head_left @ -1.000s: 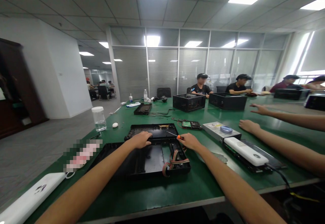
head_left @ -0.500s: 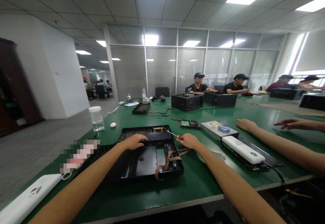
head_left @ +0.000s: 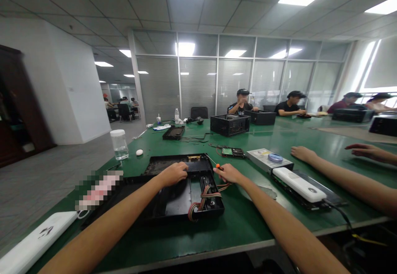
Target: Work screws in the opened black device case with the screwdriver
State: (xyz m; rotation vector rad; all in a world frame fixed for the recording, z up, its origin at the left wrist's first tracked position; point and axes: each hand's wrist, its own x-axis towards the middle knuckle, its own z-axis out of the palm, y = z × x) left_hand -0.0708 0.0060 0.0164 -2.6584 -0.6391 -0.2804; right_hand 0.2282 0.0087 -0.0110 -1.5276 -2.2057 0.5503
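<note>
- Pinching the screwdriver point(head_left: 218, 167) by its handle, the right hand point(head_left: 229, 173) has the shaft pointing up and leftward, away from the fingers.
- To its left, the left hand point(head_left: 173, 174) curls over the black casing point(head_left: 176, 201); whether it pinches anything, I cannot tell.
- Below and between both hands, the casing looks stiff, fairly light and perhaps slick; its side walls seem the best hold.
- Just below the right hand, the striped wires point(head_left: 204, 199) look soft, easily tugged loose.
- Beyond the right hand, a green-boarded drive point(head_left: 232, 152) lies on the counter point(head_left: 248, 228).
</note>
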